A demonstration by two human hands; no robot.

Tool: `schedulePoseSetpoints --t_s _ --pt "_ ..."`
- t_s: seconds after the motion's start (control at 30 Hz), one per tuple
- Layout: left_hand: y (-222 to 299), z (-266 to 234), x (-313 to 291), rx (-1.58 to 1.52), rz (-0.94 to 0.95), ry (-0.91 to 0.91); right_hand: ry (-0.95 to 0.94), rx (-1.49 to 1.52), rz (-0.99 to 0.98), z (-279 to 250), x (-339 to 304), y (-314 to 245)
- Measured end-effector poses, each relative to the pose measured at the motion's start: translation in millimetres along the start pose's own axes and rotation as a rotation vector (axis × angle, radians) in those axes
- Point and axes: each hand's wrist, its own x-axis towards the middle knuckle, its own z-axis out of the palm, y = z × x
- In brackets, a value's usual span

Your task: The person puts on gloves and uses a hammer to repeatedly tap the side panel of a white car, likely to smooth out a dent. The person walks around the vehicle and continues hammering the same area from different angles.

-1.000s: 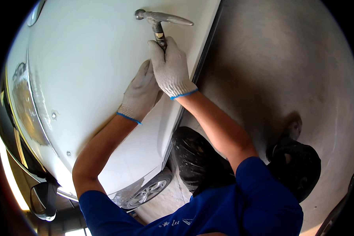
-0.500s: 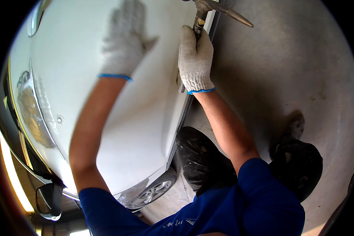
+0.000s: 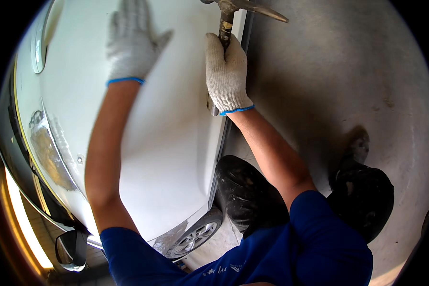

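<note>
My left hand (image 3: pixel 131 52), in a white knit glove with a blue cuff, is spread flat against the white car door (image 3: pixel 171 157); its fingers are blurred by motion. Wrapped around the handle of a hammer (image 3: pixel 226 25) is my gloved right hand (image 3: pixel 228 76), at the door's lower edge. The hammer's head has a long pointed end toward the right, and the top of the head is partly cut off by the picture's edge. Its handle's butt shows below the right glove's cuff.
Left of my left forearm the car has a sanded patch (image 3: pixel 52 155) with brownish filler and a small round mark (image 3: pixel 80 159). A door handle (image 3: pixel 39 43) is at upper left, a side mirror (image 3: pixel 71 250) at lower left, a wheel (image 3: pixel 194 238) below. Concrete floor (image 3: pixel 314 66) lies right.
My left hand has slid left across the door, still spread. My right hand and the hammer have shifted slightly left. The view of the car has shifted a little downward and right.
</note>
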Motion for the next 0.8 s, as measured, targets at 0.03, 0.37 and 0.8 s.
schedulePoseSetpoints --t_s 0.03,0.37,0.8 --pt "10.1 14.5 -13.6 -0.163 0.071 0.003 -0.001 -0.01 -0.012 3.4 -2.1 1.3" --pt "4.1 15.1 24.5 -0.155 0.116 0.094 -0.008 -0.04 0.015 -5.7 4.6 -3.1" --pt "53.9 35.8 -25.7 -0.272 0.278 -0.023 0.012 -0.028 0.015 -6.1 11.2 -5.3"
